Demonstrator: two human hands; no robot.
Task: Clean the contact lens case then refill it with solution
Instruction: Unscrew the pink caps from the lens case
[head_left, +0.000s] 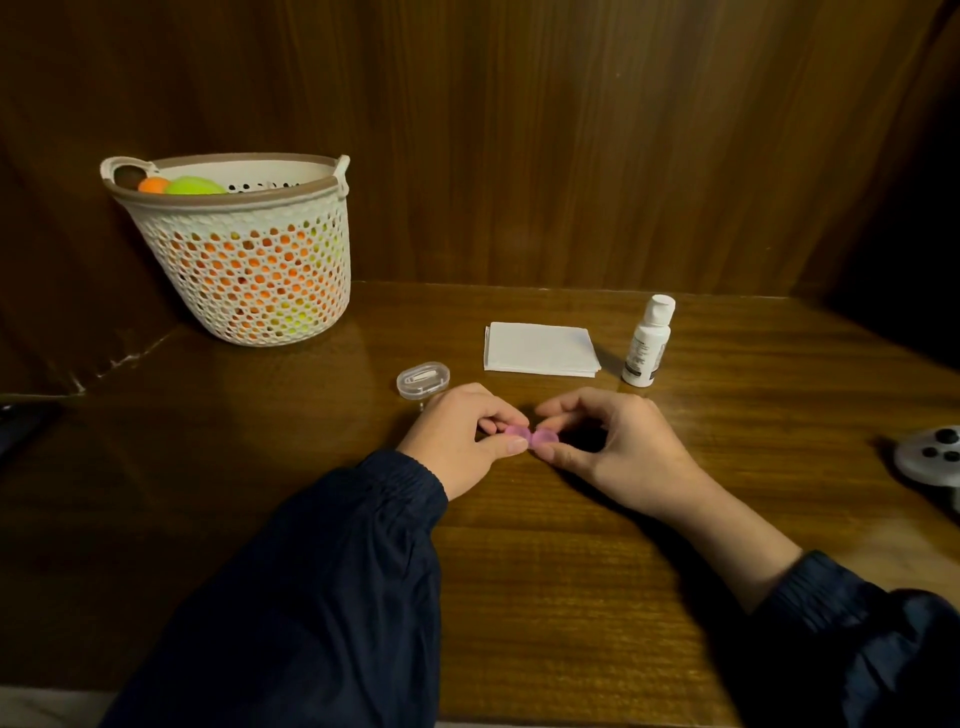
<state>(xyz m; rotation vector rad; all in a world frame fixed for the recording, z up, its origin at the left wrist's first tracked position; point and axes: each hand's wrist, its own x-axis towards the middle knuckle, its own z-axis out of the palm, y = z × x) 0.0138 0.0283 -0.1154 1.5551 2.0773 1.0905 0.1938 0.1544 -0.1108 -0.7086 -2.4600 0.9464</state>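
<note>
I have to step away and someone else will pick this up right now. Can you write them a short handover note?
Left hand pinches the left end of the pink lens case; right hand pinches the right end, low over the table.
Solution bottle stands capped beside the folded tissue, behind the hands.
Small clear box lies by the left hand.
Done: case picked up. I cannot tell whether its caps are on.
Left: clean the case, then refill it.

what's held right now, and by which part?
The pink lens case, low over the table. The left hand pinches its left cup, the right hand its right cup.
</note>
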